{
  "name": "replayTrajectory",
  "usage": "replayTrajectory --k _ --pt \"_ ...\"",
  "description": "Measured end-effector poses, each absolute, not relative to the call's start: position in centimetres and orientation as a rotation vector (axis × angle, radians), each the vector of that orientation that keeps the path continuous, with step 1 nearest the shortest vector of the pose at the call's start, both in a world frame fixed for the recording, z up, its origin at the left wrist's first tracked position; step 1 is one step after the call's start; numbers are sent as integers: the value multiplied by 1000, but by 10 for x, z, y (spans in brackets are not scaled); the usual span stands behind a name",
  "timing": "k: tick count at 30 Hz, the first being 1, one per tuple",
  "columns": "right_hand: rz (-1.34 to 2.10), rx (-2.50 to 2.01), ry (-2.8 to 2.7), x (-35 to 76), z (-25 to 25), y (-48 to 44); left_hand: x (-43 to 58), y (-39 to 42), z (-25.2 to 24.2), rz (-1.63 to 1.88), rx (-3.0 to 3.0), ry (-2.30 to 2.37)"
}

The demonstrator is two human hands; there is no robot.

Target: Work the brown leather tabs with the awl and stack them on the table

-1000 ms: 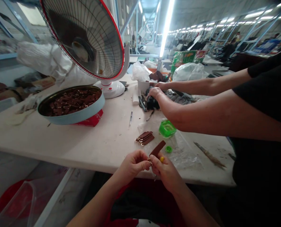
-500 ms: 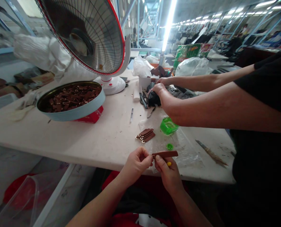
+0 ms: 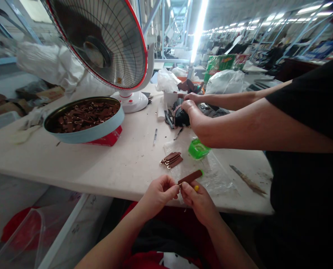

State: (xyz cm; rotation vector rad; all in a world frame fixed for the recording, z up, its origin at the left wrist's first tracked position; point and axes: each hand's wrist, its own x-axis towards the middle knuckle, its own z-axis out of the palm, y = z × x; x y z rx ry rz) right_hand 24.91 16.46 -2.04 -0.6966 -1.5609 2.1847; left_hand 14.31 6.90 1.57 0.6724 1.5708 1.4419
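Near the table's front edge, my right hand point(image 3: 198, 200) is closed on a brown strip point(image 3: 190, 176) at its left end, with a small yellow object point(image 3: 196, 188) between its fingers. My left hand point(image 3: 162, 192) pinches at that same end; whatever its fingertips hold is too small to name. Beyond them lies a small pile of brown strips point(image 3: 172, 159) with metal hooks. A green container point(image 3: 198, 149) stands to the right of the pile, and a green cap point(image 3: 202, 173) is partly hidden behind the held strip.
A round tin point(image 3: 85, 137) full of brown pieces rests on a red box at left, before a fan point(image 3: 133, 101). Another person's arms point(image 3: 233, 127) reach in from the right over black items. A knife-like tool point(image 3: 247, 180) lies at right; pens lie mid-table.
The brown strip's free end has tilted upward and away, now overlapping the green cap. My hands stay close together. The other person's arms have shifted slightly left in view.
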Motion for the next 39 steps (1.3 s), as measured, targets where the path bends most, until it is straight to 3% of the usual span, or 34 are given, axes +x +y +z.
replayTrajectory --k 10,17,24,39 --pt "2347 -654 -1314 247 -21 160 146 66 17 1437 576 1352" --pt "1648 -829 -1785 246 -21 155 154 70 9 1538 537 1561" --pt "2055 -889 -1534 246 -37 157 147 67 3 1457 579 1532" --pt "1784 -813 -1841 250 -38 169 139 74 -12 1393 543 1555"
